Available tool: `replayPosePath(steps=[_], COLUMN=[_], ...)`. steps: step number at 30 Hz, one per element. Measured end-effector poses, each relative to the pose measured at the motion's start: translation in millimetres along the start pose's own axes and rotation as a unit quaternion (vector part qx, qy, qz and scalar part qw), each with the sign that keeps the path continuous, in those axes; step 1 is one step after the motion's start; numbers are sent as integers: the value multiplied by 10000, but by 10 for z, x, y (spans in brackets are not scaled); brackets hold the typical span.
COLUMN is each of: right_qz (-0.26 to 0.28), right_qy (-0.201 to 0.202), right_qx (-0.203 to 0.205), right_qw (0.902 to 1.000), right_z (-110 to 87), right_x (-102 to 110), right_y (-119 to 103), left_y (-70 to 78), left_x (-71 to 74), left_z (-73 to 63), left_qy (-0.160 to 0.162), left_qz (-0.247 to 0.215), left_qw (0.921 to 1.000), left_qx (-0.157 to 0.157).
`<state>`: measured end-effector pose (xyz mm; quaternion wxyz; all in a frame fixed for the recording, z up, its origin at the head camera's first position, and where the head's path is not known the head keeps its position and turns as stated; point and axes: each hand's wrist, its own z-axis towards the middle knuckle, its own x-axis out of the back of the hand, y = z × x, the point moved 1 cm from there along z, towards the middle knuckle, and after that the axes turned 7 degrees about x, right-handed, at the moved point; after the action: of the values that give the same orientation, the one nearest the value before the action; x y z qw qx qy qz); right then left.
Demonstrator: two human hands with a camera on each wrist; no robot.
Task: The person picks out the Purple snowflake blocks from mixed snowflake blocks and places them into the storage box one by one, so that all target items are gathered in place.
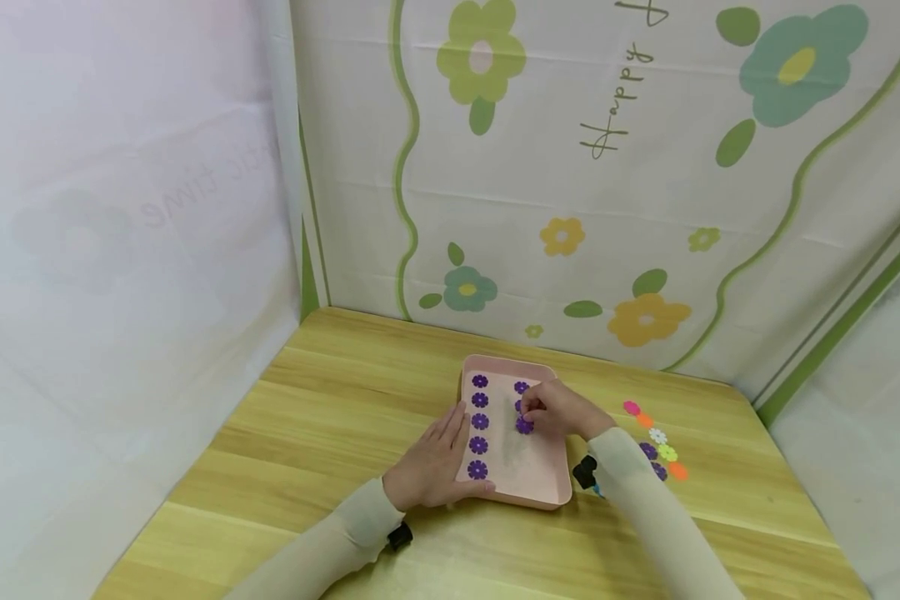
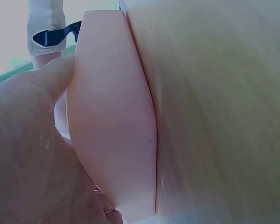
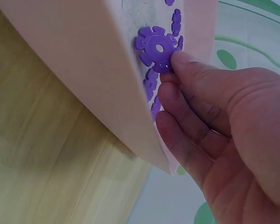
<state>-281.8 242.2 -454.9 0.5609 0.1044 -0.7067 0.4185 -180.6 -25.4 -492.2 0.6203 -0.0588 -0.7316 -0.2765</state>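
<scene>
A pink rectangular tray (image 1: 528, 477) stands on the table, with a column of several purple snowflake discs (image 1: 479, 422) along its left side. A second, shorter purple column lies toward its right side, partly covered by my right hand (image 1: 566, 408). Between thumb and index finger, that hand pinches a notched purple snowflake disc (image 3: 148, 49) over the tray; the disc has a small centre hole. My left hand (image 1: 431, 471) rests on the tray's near left corner, fingers extended along the left rim. In the left wrist view its thumb lies over the tray's wall (image 2: 112, 102).
Right of the tray lies a loose group of discs on the wooden table (image 1: 345, 400): a pink disc (image 1: 632, 407), a white disc (image 1: 657, 436), a yellow-green disc (image 1: 667, 452), orange ones and purple ones. Part of the group sits behind my right sleeve (image 1: 645, 492). Printed cloth walls enclose the table.
</scene>
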Motion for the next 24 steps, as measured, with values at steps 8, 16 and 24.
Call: replayPosePath(steps=[8, 16, 24], right_qz=[-38, -398, -533], right_qy=[-130, -93, 79], right_qx=[-258, -209, -460], right_qw=[9996, 9989, 9975], right_z=[57, -4, -292], right_x=[-66, 37, 351], right_y=[84, 30, -12], left_y=[1, -9, -5], left_x=[17, -12, 4], left_z=[-9, 2, -6], left_qy=[9, -35, -35], left_qz=[-85, -83, -165], left_qw=[10000, 10000, 9999], left_qx=[-20, 13, 9])
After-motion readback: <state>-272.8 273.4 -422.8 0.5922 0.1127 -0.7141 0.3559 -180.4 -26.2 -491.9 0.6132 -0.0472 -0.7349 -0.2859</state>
